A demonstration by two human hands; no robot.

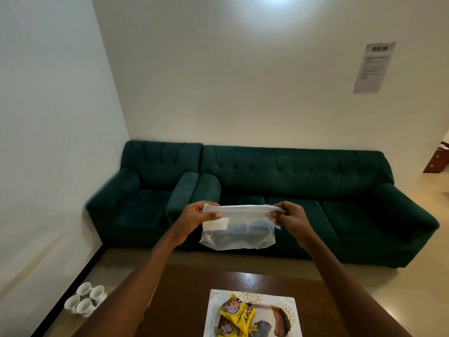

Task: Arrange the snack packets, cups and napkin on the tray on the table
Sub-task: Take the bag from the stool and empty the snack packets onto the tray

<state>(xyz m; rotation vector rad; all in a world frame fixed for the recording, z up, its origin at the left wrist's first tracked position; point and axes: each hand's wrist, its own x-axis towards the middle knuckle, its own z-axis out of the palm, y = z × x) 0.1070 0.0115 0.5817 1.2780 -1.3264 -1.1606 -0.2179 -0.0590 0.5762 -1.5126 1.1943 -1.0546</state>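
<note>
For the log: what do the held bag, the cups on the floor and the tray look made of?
Bag: thin clear plastic film, glossy and crinkled; the sofa shows through it. Cups: likely glazed white ceramic, smooth with soft highlights, though plastic cannot be ruled out. Tray: white with a printed gold pattern and a hard smooth face; perhaps melamine or plastic.

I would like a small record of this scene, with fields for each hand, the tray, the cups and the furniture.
left hand: pinches the top left corner of a clear plastic zip bag held up in the air
right hand: pinches the bag's top right corner
bag contents: something dark blue, unclear
tray: white patterned rectangular tray on the dark brown wooden table, holding yellow snack packets
cups: four white ceramic cups on the floor, left of the table
furniture: dark green velvet sofa behind
</note>
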